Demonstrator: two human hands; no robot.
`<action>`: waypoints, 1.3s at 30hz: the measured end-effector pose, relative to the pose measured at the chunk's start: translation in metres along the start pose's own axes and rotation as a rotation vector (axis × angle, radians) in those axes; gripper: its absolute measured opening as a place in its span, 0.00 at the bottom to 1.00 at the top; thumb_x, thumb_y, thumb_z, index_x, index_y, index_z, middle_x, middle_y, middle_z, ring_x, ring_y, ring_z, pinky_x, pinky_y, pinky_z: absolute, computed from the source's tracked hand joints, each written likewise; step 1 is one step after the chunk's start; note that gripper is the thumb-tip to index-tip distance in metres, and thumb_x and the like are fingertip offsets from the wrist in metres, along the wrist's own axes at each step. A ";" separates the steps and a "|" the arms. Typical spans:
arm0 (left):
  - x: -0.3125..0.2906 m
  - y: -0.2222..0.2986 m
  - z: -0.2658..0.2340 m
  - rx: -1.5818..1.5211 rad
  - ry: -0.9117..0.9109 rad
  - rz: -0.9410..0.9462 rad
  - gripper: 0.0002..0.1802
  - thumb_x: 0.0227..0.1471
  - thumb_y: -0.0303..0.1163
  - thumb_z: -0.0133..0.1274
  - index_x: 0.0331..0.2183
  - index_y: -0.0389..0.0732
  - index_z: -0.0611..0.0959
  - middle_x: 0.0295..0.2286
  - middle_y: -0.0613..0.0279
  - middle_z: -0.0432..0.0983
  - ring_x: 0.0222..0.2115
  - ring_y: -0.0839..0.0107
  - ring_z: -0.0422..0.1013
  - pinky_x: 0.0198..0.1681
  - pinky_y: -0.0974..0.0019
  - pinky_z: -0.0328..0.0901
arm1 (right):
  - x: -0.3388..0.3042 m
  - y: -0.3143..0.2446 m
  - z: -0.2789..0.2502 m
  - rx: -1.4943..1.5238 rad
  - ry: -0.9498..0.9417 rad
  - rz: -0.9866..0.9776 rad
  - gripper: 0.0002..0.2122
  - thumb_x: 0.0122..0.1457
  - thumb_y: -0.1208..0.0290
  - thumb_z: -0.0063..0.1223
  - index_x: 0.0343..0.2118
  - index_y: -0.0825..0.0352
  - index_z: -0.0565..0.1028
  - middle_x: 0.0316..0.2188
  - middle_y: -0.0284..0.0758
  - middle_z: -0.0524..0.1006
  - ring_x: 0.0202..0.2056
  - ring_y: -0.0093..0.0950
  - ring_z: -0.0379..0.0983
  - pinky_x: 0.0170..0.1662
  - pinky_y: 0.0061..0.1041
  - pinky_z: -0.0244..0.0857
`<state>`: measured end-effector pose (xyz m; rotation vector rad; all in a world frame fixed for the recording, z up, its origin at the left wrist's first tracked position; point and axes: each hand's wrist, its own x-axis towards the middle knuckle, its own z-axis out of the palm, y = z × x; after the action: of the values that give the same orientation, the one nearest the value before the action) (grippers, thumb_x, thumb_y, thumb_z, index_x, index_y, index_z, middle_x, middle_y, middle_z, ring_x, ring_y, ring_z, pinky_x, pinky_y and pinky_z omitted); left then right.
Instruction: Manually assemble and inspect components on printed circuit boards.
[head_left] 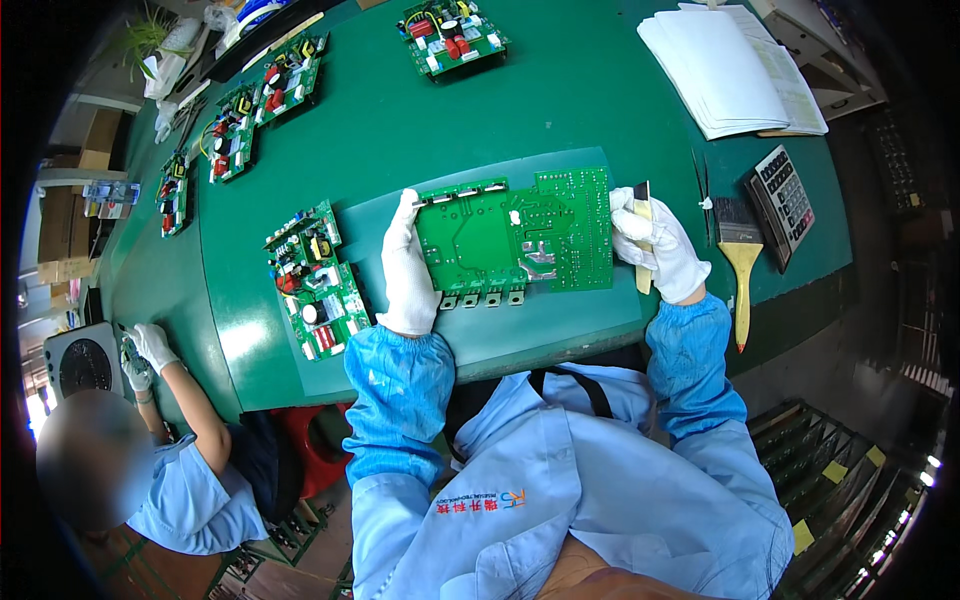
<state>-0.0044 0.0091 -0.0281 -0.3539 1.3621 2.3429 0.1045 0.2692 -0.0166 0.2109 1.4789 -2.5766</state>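
Note:
A green circuit board (520,235) is held up over the table with its solder side showing; metal tabs stick out along its near edge. My white-gloved left hand (408,275) grips the board's left edge. In my gloved right hand (660,245), beside the right edge, is a thin pale-handled tool (643,275) with a dark end; its exact kind cannot be made out. The right fingertips come up to the board's edge, and I cannot tell whether they press on it. Left of my left hand lies another populated circuit board (317,285), component side up.
Several more populated boards (455,38) lie at the back and left. To the right are a wide paintbrush (740,265), a calculator (783,205), black cable ties (705,190) and stacked papers (715,70). A co-worker (190,470) sits at the left near a small fan (85,362).

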 end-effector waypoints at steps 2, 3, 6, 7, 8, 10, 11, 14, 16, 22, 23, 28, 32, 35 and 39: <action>-0.001 0.000 0.002 0.007 -0.013 -0.005 0.21 0.57 0.49 0.46 0.38 0.39 0.77 0.36 0.61 0.75 0.36 0.71 0.71 0.42 0.68 0.66 | 0.001 0.003 -0.001 -0.022 0.009 -0.006 0.18 0.55 0.62 0.54 0.43 0.68 0.70 0.18 0.22 0.64 0.15 0.11 0.56 0.18 0.12 0.48; -0.004 0.003 0.005 0.016 -0.008 -0.006 0.21 0.57 0.49 0.45 0.38 0.39 0.77 0.36 0.60 0.75 0.36 0.71 0.71 0.42 0.67 0.66 | 0.001 0.004 -0.002 -0.042 0.018 -0.011 0.20 0.54 0.58 0.56 0.43 0.67 0.68 0.17 0.22 0.63 0.13 0.10 0.54 0.17 0.11 0.49; -0.008 0.007 0.010 0.027 -0.007 -0.020 0.22 0.57 0.49 0.45 0.37 0.39 0.77 0.35 0.59 0.75 0.35 0.71 0.72 0.41 0.67 0.66 | 0.001 -0.001 0.000 -0.051 -0.005 0.015 0.20 0.54 0.57 0.56 0.43 0.67 0.68 0.17 0.21 0.62 0.12 0.10 0.54 0.16 0.11 0.48; -0.009 0.008 0.011 0.029 -0.011 -0.034 0.22 0.57 0.49 0.45 0.37 0.39 0.77 0.35 0.59 0.76 0.35 0.71 0.72 0.41 0.67 0.67 | 0.001 -0.001 0.000 -0.051 -0.007 0.015 0.20 0.54 0.57 0.56 0.43 0.67 0.68 0.17 0.21 0.62 0.12 0.10 0.54 0.16 0.11 0.48; -0.009 0.008 0.011 0.029 -0.010 -0.033 0.22 0.57 0.49 0.45 0.37 0.39 0.77 0.35 0.59 0.76 0.35 0.71 0.72 0.41 0.67 0.67 | 0.001 -0.001 0.001 -0.065 0.002 0.001 0.20 0.54 0.57 0.55 0.43 0.67 0.68 0.17 0.21 0.62 0.12 0.10 0.53 0.15 0.11 0.47; -0.009 0.008 0.011 0.025 -0.016 -0.036 0.22 0.57 0.49 0.45 0.37 0.39 0.78 0.35 0.60 0.76 0.35 0.71 0.72 0.41 0.67 0.66 | 0.000 0.000 0.001 -0.079 0.012 -0.015 0.20 0.55 0.57 0.55 0.42 0.67 0.68 0.16 0.21 0.62 0.12 0.10 0.53 0.15 0.10 0.47; -0.008 0.008 0.010 0.025 -0.017 -0.037 0.22 0.57 0.49 0.45 0.37 0.39 0.78 0.35 0.60 0.76 0.35 0.71 0.72 0.41 0.67 0.66 | 0.000 0.002 -0.001 -0.072 0.023 -0.015 0.19 0.55 0.58 0.55 0.42 0.67 0.68 0.16 0.21 0.62 0.12 0.10 0.52 0.15 0.10 0.46; -0.002 0.003 0.001 0.020 -0.028 -0.014 0.21 0.58 0.48 0.45 0.38 0.39 0.77 0.35 0.61 0.75 0.36 0.72 0.71 0.42 0.68 0.66 | 0.000 0.001 0.001 -0.055 0.017 -0.031 0.18 0.56 0.59 0.53 0.42 0.67 0.68 0.16 0.21 0.62 0.11 0.10 0.52 0.14 0.10 0.46; 0.002 0.000 -0.003 -0.042 -0.015 0.001 0.18 0.58 0.43 0.45 0.39 0.39 0.77 0.37 0.60 0.76 0.37 0.70 0.72 0.43 0.67 0.66 | 0.000 0.000 0.000 -0.045 0.003 -0.045 0.17 0.57 0.60 0.53 0.42 0.67 0.69 0.16 0.21 0.62 0.11 0.10 0.52 0.14 0.10 0.46; 0.004 -0.004 -0.005 -0.008 0.025 0.008 0.18 0.58 0.45 0.45 0.39 0.40 0.77 0.36 0.65 0.74 0.38 0.73 0.69 0.45 0.69 0.63 | 0.000 0.003 -0.006 -0.030 0.003 0.017 0.13 0.57 0.64 0.53 0.41 0.66 0.70 0.16 0.22 0.64 0.11 0.10 0.53 0.14 0.11 0.45; 0.004 -0.004 -0.005 -0.007 0.024 0.006 0.18 0.58 0.45 0.45 0.39 0.40 0.77 0.36 0.65 0.74 0.38 0.73 0.69 0.45 0.69 0.63 | 0.000 0.003 -0.004 -0.031 0.023 0.017 0.12 0.57 0.65 0.53 0.40 0.66 0.70 0.16 0.22 0.64 0.11 0.10 0.53 0.15 0.11 0.45; 0.000 0.000 0.000 0.008 -0.002 0.003 0.19 0.58 0.45 0.45 0.40 0.39 0.76 0.37 0.63 0.74 0.39 0.73 0.69 0.45 0.69 0.63 | 0.000 -0.001 0.001 -0.033 0.027 -0.007 0.11 0.57 0.66 0.52 0.39 0.66 0.72 0.15 0.22 0.63 0.11 0.10 0.53 0.15 0.12 0.44; -0.002 0.001 0.004 0.004 -0.001 -0.009 0.20 0.58 0.46 0.45 0.40 0.39 0.76 0.38 0.62 0.74 0.39 0.73 0.69 0.45 0.69 0.63 | 0.000 0.000 -0.002 -0.027 0.004 0.002 0.11 0.57 0.66 0.52 0.40 0.66 0.72 0.15 0.22 0.63 0.11 0.10 0.52 0.15 0.12 0.43; -0.002 0.002 0.003 0.024 -0.010 0.024 0.20 0.58 0.46 0.45 0.40 0.39 0.77 0.38 0.62 0.74 0.38 0.73 0.70 0.44 0.69 0.64 | -0.002 -0.003 -0.002 -0.023 -0.009 0.018 0.13 0.57 0.65 0.52 0.40 0.69 0.72 0.16 0.23 0.65 0.13 0.11 0.54 0.17 0.13 0.45; -0.002 0.002 0.002 -0.008 -0.020 0.023 0.19 0.58 0.44 0.46 0.40 0.39 0.76 0.37 0.61 0.76 0.37 0.70 0.72 0.43 0.67 0.66 | -0.003 -0.006 0.003 -0.030 0.006 0.006 0.15 0.57 0.66 0.51 0.41 0.72 0.72 0.19 0.24 0.67 0.16 0.12 0.56 0.19 0.14 0.48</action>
<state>-0.0031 0.0096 -0.0249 -0.3176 1.3542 2.3647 0.1061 0.2698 -0.0094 0.2187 1.5155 -2.5493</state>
